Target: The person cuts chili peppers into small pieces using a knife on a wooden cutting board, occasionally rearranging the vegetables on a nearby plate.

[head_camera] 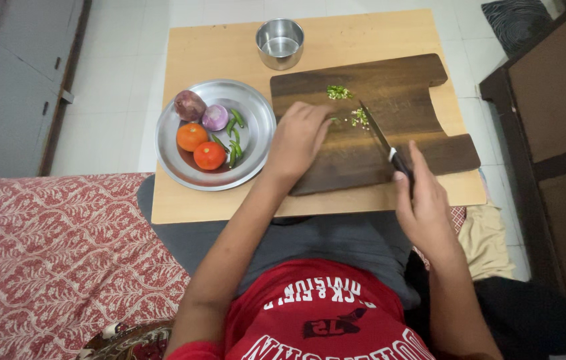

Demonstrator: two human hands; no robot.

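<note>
My right hand [422, 200] grips the black handle of a knife [378, 132], whose blade tip rests on the dark wooden cutting board [423, 87] beside a small pile of chopped green chilli [360, 119]. My left hand [298, 139] lies on the board with fingers curled over a green chilli piece [334, 120], which is mostly hidden. A second heap of chopped chilli [338, 92] sits farther back on the board.
A steel plate [183, 170] to the left holds two onions [202, 111], two tomatoes [200, 146] and several green chillies [234, 137]. A steel bowl [280, 43] stands at the back of the light wooden table [223, 47]. A red patterned bedspread [50, 260] lies at my left.
</note>
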